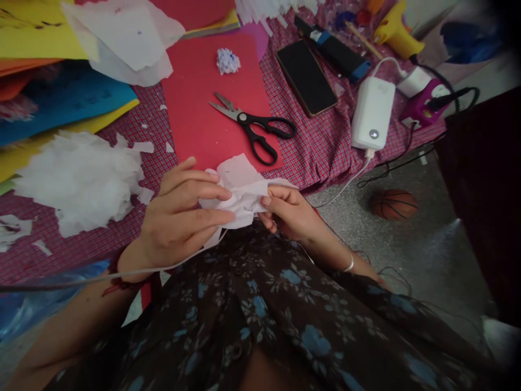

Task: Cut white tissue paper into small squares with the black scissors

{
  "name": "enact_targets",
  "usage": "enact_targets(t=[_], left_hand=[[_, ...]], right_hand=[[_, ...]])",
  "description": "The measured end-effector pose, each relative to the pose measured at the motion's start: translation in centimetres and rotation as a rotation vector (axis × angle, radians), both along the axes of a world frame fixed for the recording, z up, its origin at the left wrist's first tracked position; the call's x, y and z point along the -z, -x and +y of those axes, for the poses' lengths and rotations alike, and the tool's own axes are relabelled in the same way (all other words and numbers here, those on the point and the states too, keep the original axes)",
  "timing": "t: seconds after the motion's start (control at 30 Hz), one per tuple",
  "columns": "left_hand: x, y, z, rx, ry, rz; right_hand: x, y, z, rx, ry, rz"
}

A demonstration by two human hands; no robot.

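Thin white tissue paper (244, 179), layered and crumpled, is between my two hands at the table's near edge, above my lap. My right hand (291, 212) pinches its right side between thumb and fingers. My left hand (179, 212) has its long fingers laid over the paper's left side, somewhat spread; its thumb is hidden behind. Just beyond my hands, black-handled scissors (244, 118) lie with blades parted on a red sheet (191, 125). A small blue-and-white crumpled paper ball (228, 61) sits farther up that sheet.
A ruffled white paper pile (85, 182) lies left, below coloured sheets (81, 98) and loose tissue (126, 38). At right are a phone (307, 77), a white power bank (373, 114), a yellow glue gun (396, 32) and a purple socket block (425, 106). A basketball (394, 205) rests on the floor.
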State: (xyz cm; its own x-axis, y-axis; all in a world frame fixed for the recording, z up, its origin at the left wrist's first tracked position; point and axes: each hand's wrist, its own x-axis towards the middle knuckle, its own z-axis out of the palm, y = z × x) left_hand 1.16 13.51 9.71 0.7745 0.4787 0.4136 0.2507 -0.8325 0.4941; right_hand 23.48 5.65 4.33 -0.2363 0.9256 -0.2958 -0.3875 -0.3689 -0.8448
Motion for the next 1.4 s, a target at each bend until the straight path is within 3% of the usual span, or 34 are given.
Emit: enact_targets(t=[0.1, 0.2, 0.37, 0.5, 0.6, 0.7, 0.87, 1.0, 1.07, 1.2, 1.23, 1.33, 1.4], left_hand=[[-0.4, 0.5, 0.2, 0.006, 0.369, -0.106], [-0.6, 0.4, 0.0, -0.075, 0.75, -0.257], [0.1, -0.5, 0.0, -0.101, 1.243, -0.597], [1.0, -0.6, 0.3, -0.085, 1.452, -0.71], [1.4, -0.6, 0.3, -0.109, 1.468, -0.715], [1.4, -0.9, -0.1, -0.149, 1.426, -0.725], [0.7, -1.6, -1.3, -0.242, 1.343, -0.718], [0.8, -1.2, -1.4, -0.233, 1.293, -0.677], [1.0, -0.3, -0.8, -0.322, 1.043, -0.558], [0.2, 2.0, -0.1, -0.627, -0.022, -0.239], [-0.3, 2.3, -0.4, -0.644, -0.139, -0.201], [-1.8, 2.0, -2.3, -0.421, -0.245, -0.111], [-1.9, 1.2, -3.5, -0.309, -0.325, 0.0]], right_hand=[[0.3, -0.4, 0.3, -0.02, 0.014, 0.072], [0.5, -0.8, 0.6, -0.05, 0.023, 0.155], [0.7, -1.2, 1.0, -0.16, 0.0, 0.315], [1.1, -1.3, 1.5, -0.232, -0.048, 0.42], [1.4, -1.1, 1.7, -0.135, -0.064, 0.379], [1.2, -0.6, 1.4, -0.053, -0.097, 0.202], [0.0, 0.6, 0.2, -0.044, -0.31, -0.224], [-0.6, 1.6, 0.0, 0.099, -0.269, -0.32], [-0.7, 1.6, 0.3, 0.088, -0.176, -0.231], [-0.5, 1.1, 1.7, 0.023, -0.003, -0.052], [-0.6, 1.0, 2.1, 0.002, 0.016, -0.036], [-0.9, 1.1, 3.1, -0.078, 0.036, -0.028], [-1.4, 1.4, 3.7, -0.125, 0.029, -0.023]])
